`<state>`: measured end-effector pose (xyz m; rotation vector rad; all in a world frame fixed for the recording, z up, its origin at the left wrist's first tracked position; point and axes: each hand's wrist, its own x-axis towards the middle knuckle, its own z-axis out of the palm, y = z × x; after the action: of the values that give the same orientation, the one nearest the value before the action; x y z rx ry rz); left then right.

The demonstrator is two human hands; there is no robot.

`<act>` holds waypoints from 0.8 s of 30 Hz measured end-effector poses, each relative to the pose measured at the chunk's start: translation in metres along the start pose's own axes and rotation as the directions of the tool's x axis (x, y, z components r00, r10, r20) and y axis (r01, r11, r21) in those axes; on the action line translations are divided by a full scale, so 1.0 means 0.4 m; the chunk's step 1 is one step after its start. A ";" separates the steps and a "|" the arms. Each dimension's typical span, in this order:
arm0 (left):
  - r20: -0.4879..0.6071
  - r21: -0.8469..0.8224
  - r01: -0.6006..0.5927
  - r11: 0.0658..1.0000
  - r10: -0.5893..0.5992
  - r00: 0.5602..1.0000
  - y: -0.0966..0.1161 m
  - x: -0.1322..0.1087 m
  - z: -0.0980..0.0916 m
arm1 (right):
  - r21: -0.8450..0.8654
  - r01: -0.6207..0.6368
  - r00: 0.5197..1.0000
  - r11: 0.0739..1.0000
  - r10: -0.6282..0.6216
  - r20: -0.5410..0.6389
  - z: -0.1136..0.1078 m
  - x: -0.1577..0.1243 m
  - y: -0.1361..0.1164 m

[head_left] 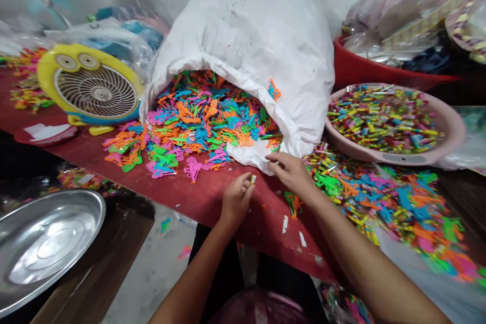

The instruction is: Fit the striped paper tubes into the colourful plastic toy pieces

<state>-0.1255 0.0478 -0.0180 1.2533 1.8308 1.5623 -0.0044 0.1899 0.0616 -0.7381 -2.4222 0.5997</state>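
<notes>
My left hand (237,197) is closed over the red table, with a small yellow-and-white piece (253,179) showing at its fingertips. To its right, my right hand (290,172) has its fingers loosely bent and apart. Its fingertips are at the lip of a big white sack (261,25); whether they touch the cloth I cannot tell. Nothing shows between them. Out of the sack's mouth spills a heap of small colourful plastic pieces (212,116), in orange, blue, green and pink. One orange-and-green piece (293,203) lies below my right wrist.
A yellow fan (44,73) with cartoon eyes stands left of the sack. At right, a pink basin (451,129) holds many small wrapped pieces, with a mixed pile (402,202) in front. A metal basin (94,212) sits lower left. Paper scraps (285,224) lie near the table edge.
</notes>
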 end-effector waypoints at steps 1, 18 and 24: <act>-0.045 -0.054 0.017 0.998 -0.019 0.999 -0.004 -0.006 -0.014 | -0.042 0.002 0.999 0.999 -0.001 0.033 0.036 0.050 -0.013; -0.149 -0.536 0.163 0.828 -0.283 0.947 0.003 0.000 -0.036 | 0.127 -0.207 0.968 0.970 0.222 -0.119 0.144 0.112 0.001; -0.070 -0.467 0.154 0.871 -0.210 0.975 0.026 -0.020 0.003 | 0.737 -0.291 0.905 0.610 0.425 0.006 0.106 -0.106 -0.108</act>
<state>-0.1167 0.0413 -0.0104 0.7603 1.4650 1.8490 -0.0160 0.1210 0.0377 -0.8640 -1.6274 1.4867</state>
